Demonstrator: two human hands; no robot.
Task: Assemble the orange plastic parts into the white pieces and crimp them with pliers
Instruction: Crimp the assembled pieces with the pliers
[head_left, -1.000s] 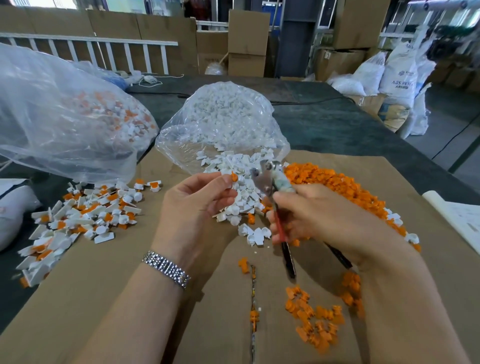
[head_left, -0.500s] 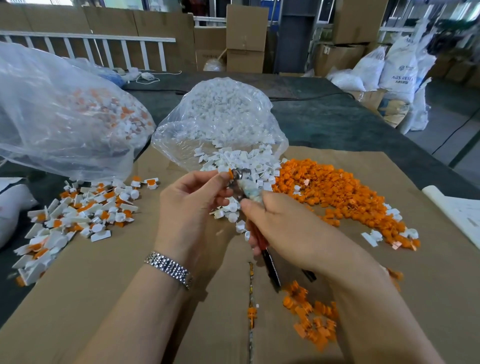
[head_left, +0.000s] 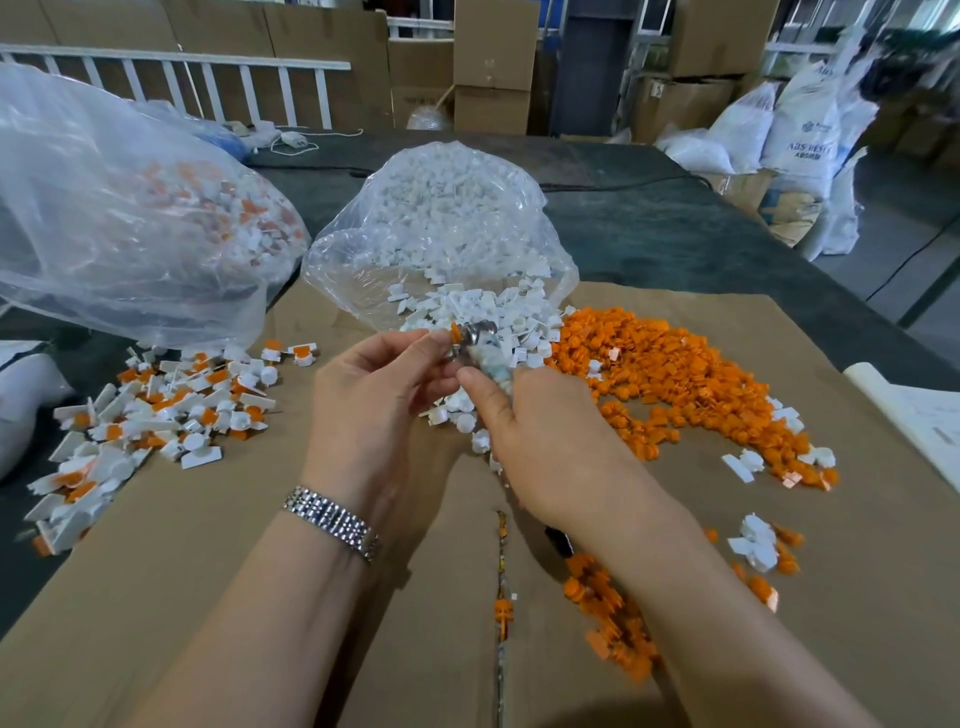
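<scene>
The left hand (head_left: 379, 400) pinched one orange part (head_left: 455, 331) at the nose of the pliers (head_left: 480, 343), which the right hand (head_left: 545, 447) gripped. Two bags (head_left: 447, 228) lay behind, beside three loose heaps on the cardboard (head_left: 208, 545).

Cardboard sheet (head_left: 218, 561) on dark table (head_left: 675, 234)

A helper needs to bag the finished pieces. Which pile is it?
On the brown cardboard sheet, look at its left edge, below the big clear bag. The finished pile lies there, its white pieces carrying orange inserts, unlike the plain white and plain orange heaps.
</scene>
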